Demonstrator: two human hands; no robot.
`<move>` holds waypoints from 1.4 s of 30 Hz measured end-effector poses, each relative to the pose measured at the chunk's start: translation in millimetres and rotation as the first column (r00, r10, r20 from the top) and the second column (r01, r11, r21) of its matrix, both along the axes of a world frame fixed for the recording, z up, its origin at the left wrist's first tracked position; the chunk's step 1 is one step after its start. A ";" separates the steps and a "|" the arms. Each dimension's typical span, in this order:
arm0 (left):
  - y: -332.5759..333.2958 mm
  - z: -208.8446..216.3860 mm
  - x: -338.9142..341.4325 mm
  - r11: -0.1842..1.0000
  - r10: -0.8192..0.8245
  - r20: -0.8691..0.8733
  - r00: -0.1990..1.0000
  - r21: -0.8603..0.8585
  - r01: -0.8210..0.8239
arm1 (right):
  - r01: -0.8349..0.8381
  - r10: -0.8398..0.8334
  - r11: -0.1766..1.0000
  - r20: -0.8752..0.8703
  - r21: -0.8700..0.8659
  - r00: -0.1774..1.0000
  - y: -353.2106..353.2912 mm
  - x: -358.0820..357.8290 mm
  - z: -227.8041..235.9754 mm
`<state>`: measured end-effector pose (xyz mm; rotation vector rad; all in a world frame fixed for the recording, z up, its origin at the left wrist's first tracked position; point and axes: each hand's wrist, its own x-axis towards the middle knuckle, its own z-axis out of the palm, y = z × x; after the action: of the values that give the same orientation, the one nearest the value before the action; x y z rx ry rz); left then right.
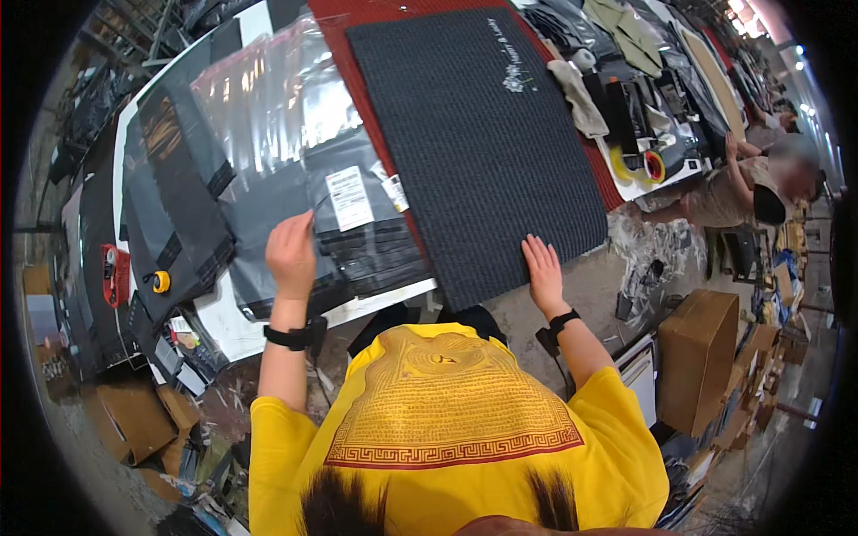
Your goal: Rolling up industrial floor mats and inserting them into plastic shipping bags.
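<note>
Dark ribbed mat [478, 143] flat on the table, overhanging its near edge. Right hand [542, 268] pressing the mat's near edge, fingers together, flat. Left hand [290, 252], left of the mat, pinching a clear plastic bag [268, 116]. Risk: overhanging mat sliding off if pressure eases.

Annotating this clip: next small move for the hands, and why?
Probably the left hand lifts the clear bag mouth open. It pinches the bag's edge, while the right hand lies flat on the dark mat's near corner, beside the bag.
</note>
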<state>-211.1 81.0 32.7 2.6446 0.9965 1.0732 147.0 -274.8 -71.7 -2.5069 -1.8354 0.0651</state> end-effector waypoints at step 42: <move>-164.2 -81.4 207.3 0.873 -0.287 -0.341 0.895 -0.478 0.098 | -0.238 0.234 0.971 -0.308 0.024 0.922 46.6 213.3 2.0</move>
<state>-3.8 -83.1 -48.7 2.5320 0.8716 0.2042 360.3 -228.2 -69.7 -2.1170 -1.9892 0.4516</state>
